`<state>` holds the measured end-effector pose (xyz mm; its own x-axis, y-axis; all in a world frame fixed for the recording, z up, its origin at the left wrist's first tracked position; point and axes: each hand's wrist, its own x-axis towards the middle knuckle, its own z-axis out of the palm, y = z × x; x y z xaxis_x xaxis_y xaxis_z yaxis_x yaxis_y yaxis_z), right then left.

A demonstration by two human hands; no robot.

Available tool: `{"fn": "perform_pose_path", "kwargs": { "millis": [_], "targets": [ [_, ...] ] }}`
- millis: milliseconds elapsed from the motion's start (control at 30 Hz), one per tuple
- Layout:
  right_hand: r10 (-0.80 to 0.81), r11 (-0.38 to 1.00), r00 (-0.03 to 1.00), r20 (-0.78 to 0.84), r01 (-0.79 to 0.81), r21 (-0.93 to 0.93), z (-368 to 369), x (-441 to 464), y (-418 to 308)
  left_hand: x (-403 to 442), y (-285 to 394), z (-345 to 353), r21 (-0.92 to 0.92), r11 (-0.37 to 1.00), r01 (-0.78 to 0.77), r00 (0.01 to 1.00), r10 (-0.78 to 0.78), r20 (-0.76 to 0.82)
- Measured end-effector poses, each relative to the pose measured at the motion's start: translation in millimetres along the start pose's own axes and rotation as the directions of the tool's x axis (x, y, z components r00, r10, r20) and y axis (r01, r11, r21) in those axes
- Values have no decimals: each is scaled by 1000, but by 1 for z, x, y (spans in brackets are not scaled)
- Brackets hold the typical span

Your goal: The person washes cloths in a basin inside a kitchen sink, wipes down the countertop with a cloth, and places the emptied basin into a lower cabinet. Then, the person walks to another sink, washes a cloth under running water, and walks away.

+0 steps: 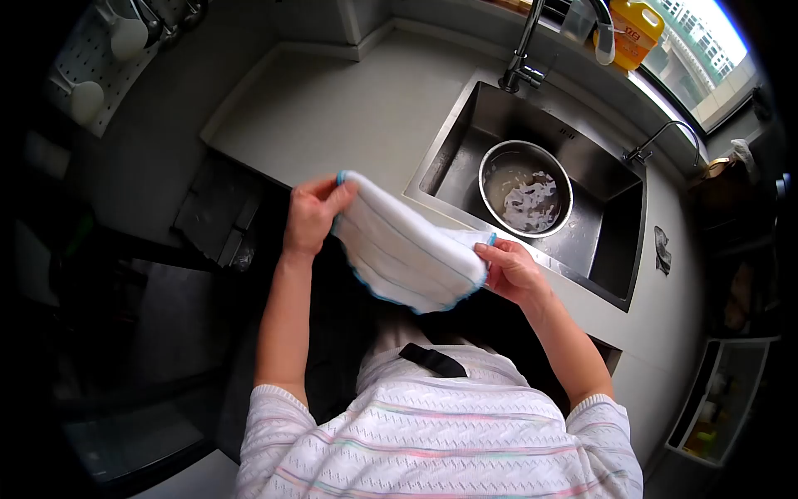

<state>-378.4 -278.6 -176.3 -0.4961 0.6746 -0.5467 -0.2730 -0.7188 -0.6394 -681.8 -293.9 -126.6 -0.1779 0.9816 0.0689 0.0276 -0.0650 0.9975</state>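
Note:
A white dishcloth (407,245) with blue stitched edges hangs between my two hands, in front of the counter's edge. My left hand (314,214) pinches its upper left corner. At the right end, my right hand (509,268) grips another corner between thumb and fingers. The cloth is folded over along the top and sags in the middle. Beyond my right hand, a round metal basin (485,195) with water and suds stands in the steel sink (453,158).
A tall faucet (519,71) rises behind the sink, with a thinner tap (665,137) to its right. A yellow detergent jug (630,33) stands by the window. White ladles (126,37) hang at upper left. A dark scrap (662,249) lies on the right counter (657,333).

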Motion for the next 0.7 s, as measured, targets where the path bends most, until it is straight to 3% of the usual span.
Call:
{"fn": "perform_pose_path", "kwargs": {
  "millis": [33,67,133,200,233,267,300,333,367,400,433,467,567,600,700],
  "targets": [
    [-2,998,1000,22,4,-57,0,18,-1,25,-2,-9,91,996,2,1000,-2,-2],
    [-35,974,999,-10,32,-223,-5,35,-6,47,-18,-15,410,910,-68,995,91,-37],
    [-176,871,976,-126,94,-482,-13,45,-22,91,-62,-22,883,451,-132,957,291,-6],
    [-296,812,918,-263,98,-575,-35,43,-34,90,-85,-17,898,365,-247,903,423,77],
    [-373,781,872,-316,112,-614,-52,39,-34,77,-94,-2,902,347,-258,930,343,134],
    [-493,664,799,-344,90,-743,-66,32,-35,66,-108,15,870,362,-336,931,268,248],
    [-696,403,679,-233,100,-910,-99,31,-24,57,-126,33,907,308,-286,958,69,279],
    [-716,378,630,-299,-10,-926,-98,17,-25,59,-131,46,931,257,-259,964,13,264],
    [-776,190,580,-247,-159,-969,-123,4,-12,74,-124,55,933,293,-207,968,-78,239],
    [-790,125,564,-239,-234,-964,-126,-9,-8,93,-122,58,935,276,-223,965,-72,252],
    [-760,155,564,-323,-324,-933,-133,-19,2,117,-124,61,936,260,-239,963,-62,263],
    [-756,62,571,-321,-425,-903,-135,-29,11,140,-127,64,933,253,-256,959,-59,279],
    [-828,-16,490,-272,-505,-863,-141,-28,38,220,-138,80,916,236,-326,940,-23,340],
    [-835,16,465,-294,-515,-857,-135,-22,38,245,-142,89,906,230,-354,931,-7,366],
    [-800,15,488,-350,-566,-824,-129,-19,34,323,-150,127,882,230,-412,905,-7,425]
  ]
}}
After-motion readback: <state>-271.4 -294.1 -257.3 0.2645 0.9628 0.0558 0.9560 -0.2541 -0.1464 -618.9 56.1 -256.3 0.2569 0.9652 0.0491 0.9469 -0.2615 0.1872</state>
